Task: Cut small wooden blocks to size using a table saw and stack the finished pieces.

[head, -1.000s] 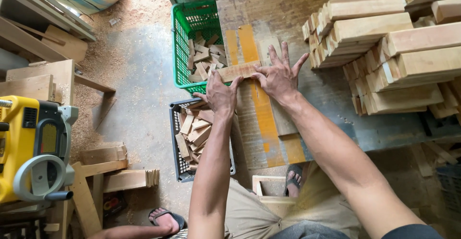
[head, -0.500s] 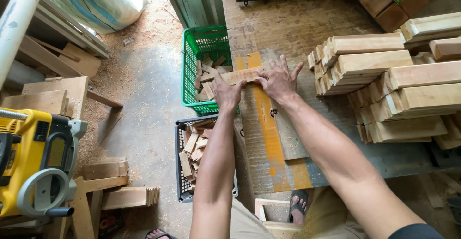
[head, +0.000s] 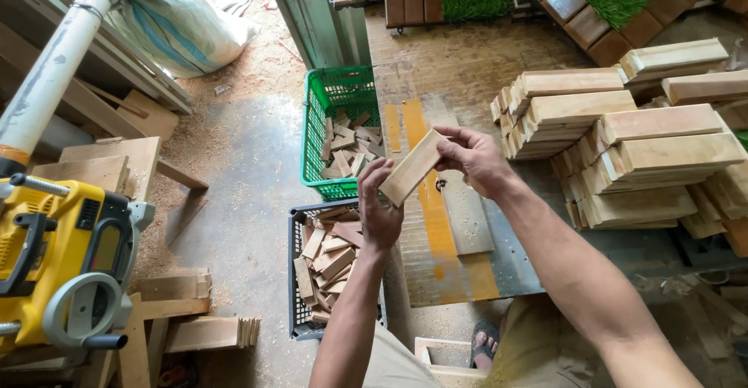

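Currently you are holding one short wooden slat (head: pixel 411 167) up off the surface (head: pixel 467 232), tilted, between both hands. Your left hand (head: pixel 380 213) is closing on its lower end from beneath, fingers wrapped around the edge; your right hand (head: pixel 473 156) is pinching the upper end between thumb and fingertips.

Handling, judged: the slat is looking light, stiff, dry and not slippery; gripping at the ends, as you are doing, is suiting it.

Counts: one slat in hand. Two crates of offcuts are sitting beyond your left hand, one green crate (head: pixel 318 135) farther away, one dark crate (head: pixel 298 279) nearer you. Stacks of cut boards (head: pixel 623 146) are lying past your right hand; exact count not readable.
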